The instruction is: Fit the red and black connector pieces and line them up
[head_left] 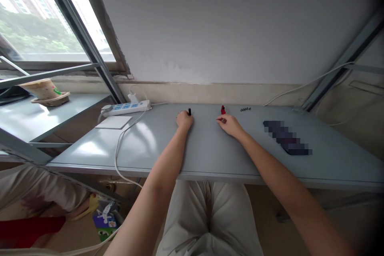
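My left hand [184, 120] rests on the grey table [216, 156] with its fingers curled round a small black object [189, 111], whose upright top shows above the fist. To the right, my right hand [228, 124] is over the table with its fingers drawn together in a pinch; anything between the fingertips is too small to make out. Just beyond those fingertips stands a small red and black object [223, 109]. Several small dark pieces [245, 109] lie in a row near the back edge, right of the red object.
A white power strip [127, 107] and a flat white piece [114, 122] lie at the left, with a white cable [117, 144] crossing the table. A dark, blurred flat object [286, 139] is at the right. Another person's leg [45, 188] shows lower left.
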`<move>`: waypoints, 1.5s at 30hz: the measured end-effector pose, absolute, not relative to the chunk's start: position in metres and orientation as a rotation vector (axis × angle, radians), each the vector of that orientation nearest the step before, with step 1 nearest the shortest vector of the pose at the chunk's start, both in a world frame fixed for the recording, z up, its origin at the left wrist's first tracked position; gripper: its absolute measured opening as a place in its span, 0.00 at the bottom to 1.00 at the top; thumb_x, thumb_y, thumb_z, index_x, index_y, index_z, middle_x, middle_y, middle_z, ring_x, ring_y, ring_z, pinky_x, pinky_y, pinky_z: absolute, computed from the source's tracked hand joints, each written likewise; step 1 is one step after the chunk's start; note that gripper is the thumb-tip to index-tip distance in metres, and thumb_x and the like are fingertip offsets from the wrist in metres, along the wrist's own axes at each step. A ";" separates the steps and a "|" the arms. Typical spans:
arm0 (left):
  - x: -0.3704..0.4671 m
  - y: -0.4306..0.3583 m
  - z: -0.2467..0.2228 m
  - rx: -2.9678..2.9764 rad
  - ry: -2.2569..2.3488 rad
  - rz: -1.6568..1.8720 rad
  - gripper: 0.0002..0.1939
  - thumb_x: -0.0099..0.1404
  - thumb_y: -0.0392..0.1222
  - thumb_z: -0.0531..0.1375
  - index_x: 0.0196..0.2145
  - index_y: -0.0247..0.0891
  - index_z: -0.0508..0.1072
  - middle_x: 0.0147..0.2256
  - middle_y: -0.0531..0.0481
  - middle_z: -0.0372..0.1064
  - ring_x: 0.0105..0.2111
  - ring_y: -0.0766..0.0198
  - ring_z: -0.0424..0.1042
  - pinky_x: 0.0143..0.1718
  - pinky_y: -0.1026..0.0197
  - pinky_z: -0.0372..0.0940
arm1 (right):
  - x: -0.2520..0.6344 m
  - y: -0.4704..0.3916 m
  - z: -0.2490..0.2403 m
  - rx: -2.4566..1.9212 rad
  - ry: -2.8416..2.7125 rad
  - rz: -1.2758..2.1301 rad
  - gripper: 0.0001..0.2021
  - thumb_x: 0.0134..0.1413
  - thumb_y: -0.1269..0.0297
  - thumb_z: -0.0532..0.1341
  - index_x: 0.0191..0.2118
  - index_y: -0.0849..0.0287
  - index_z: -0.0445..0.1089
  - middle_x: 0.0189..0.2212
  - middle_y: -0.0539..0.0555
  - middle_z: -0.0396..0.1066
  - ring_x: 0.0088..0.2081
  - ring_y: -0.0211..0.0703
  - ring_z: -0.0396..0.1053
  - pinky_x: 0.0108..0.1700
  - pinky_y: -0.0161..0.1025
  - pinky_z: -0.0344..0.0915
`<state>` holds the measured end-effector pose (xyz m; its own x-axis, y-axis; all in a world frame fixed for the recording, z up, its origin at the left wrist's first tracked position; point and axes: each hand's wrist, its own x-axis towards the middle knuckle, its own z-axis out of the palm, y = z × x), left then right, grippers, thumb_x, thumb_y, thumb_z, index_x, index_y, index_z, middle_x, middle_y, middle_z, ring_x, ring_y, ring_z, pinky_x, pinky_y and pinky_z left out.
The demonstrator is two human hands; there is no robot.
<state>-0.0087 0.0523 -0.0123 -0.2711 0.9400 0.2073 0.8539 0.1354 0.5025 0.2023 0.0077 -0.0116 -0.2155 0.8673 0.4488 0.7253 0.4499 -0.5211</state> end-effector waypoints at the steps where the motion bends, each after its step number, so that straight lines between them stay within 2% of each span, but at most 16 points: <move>1: -0.009 0.052 -0.012 1.795 2.260 0.805 0.08 0.56 0.39 0.53 0.32 0.38 0.70 0.36 0.41 0.69 0.42 0.54 0.64 0.41 0.55 0.55 | 0.202 0.008 -0.011 -1.330 -1.997 0.251 0.08 0.47 0.68 0.55 0.33 0.59 0.71 0.31 0.52 0.71 0.28 0.36 0.65 0.35 0.35 0.61; 12: -0.008 0.052 -0.012 1.765 2.317 0.801 0.09 0.55 0.41 0.55 0.32 0.37 0.71 0.39 0.42 0.67 0.44 0.54 0.63 0.44 0.54 0.53 | 0.205 0.012 -0.014 -1.389 -1.976 0.183 0.09 0.47 0.66 0.54 0.32 0.58 0.71 0.31 0.53 0.71 0.28 0.37 0.65 0.34 0.35 0.60; 15: -0.006 0.047 -0.009 1.781 2.356 0.901 0.15 0.53 0.44 0.57 0.39 0.37 0.69 0.43 0.41 0.64 0.46 0.52 0.60 0.44 0.52 0.53 | 0.207 0.011 -0.011 -1.471 -1.956 0.163 0.09 0.47 0.65 0.55 0.32 0.58 0.71 0.31 0.53 0.71 0.29 0.38 0.66 0.34 0.36 0.60; 18: 0.000 0.037 0.000 1.859 2.379 1.088 0.23 0.54 0.45 0.57 0.47 0.36 0.62 0.47 0.39 0.60 0.48 0.51 0.57 0.46 0.51 0.52 | 0.214 0.009 -0.007 -1.642 -1.898 0.105 0.08 0.46 0.65 0.55 0.30 0.57 0.71 0.30 0.54 0.71 0.29 0.40 0.66 0.33 0.36 0.59; 21: 0.014 0.024 0.010 2.086 2.239 1.171 0.22 0.58 0.43 0.53 0.51 0.38 0.58 0.50 0.41 0.57 0.49 0.54 0.56 0.47 0.53 0.50 | 0.224 0.012 -0.006 -1.818 -1.828 0.029 0.08 0.46 0.65 0.54 0.28 0.57 0.71 0.28 0.55 0.71 0.31 0.43 0.66 0.32 0.37 0.59; 24: 0.033 0.013 0.010 2.342 1.952 0.976 0.16 0.60 0.42 0.50 0.46 0.40 0.63 0.46 0.44 0.62 0.47 0.56 0.58 0.47 0.54 0.50 | 0.232 0.016 -0.010 -1.955 -1.779 -0.006 0.08 0.46 0.65 0.55 0.28 0.57 0.71 0.28 0.56 0.70 0.32 0.45 0.66 0.32 0.39 0.59; 27: 0.049 0.008 0.002 2.502 1.731 0.740 0.17 0.59 0.41 0.50 0.46 0.38 0.64 0.45 0.43 0.63 0.47 0.55 0.58 0.47 0.53 0.50 | 0.237 0.019 -0.015 -2.022 -1.742 -0.041 0.09 0.46 0.63 0.55 0.29 0.58 0.72 0.33 0.60 0.69 0.37 0.50 0.65 0.36 0.43 0.59; 32: 0.061 0.009 -0.004 2.529 1.622 0.530 0.27 0.59 0.39 0.49 0.57 0.35 0.51 0.51 0.39 0.57 0.50 0.50 0.54 0.46 0.51 0.52 | 0.236 0.022 -0.020 -2.031 -1.706 -0.084 0.13 0.44 0.57 0.58 0.34 0.60 0.72 0.39 0.63 0.65 0.45 0.55 0.59 0.42 0.51 0.55; 40: 0.082 0.016 0.000 2.639 1.496 0.547 0.30 0.61 0.40 0.46 0.59 0.39 0.41 0.49 0.40 0.58 0.47 0.52 0.57 0.44 0.53 0.54 | 0.236 0.031 -0.024 -2.035 -1.677 -0.072 0.16 0.44 0.54 0.57 0.35 0.59 0.72 0.40 0.62 0.65 0.46 0.56 0.56 0.43 0.54 0.52; 42: 0.087 0.017 0.000 2.667 1.481 0.573 0.29 0.61 0.39 0.45 0.59 0.39 0.42 0.49 0.40 0.58 0.47 0.53 0.57 0.44 0.53 0.54 | 0.236 0.034 -0.026 -2.037 -1.669 -0.058 0.16 0.44 0.54 0.57 0.35 0.58 0.72 0.40 0.62 0.65 0.46 0.56 0.56 0.42 0.54 0.52; 45: 0.092 0.020 0.000 2.688 1.489 0.594 0.24 0.62 0.38 0.44 0.56 0.39 0.52 0.48 0.40 0.60 0.46 0.54 0.58 0.44 0.52 0.54 | 0.236 0.036 -0.029 -2.015 -1.655 -0.056 0.15 0.44 0.53 0.57 0.34 0.58 0.72 0.40 0.62 0.65 0.46 0.55 0.57 0.42 0.53 0.52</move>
<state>0.0920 0.0201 0.0003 0.4754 0.8194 0.3204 0.8150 -0.5473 0.1905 0.2359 0.0364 -0.0287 0.2496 0.9015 0.3536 0.9232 -0.1113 -0.3678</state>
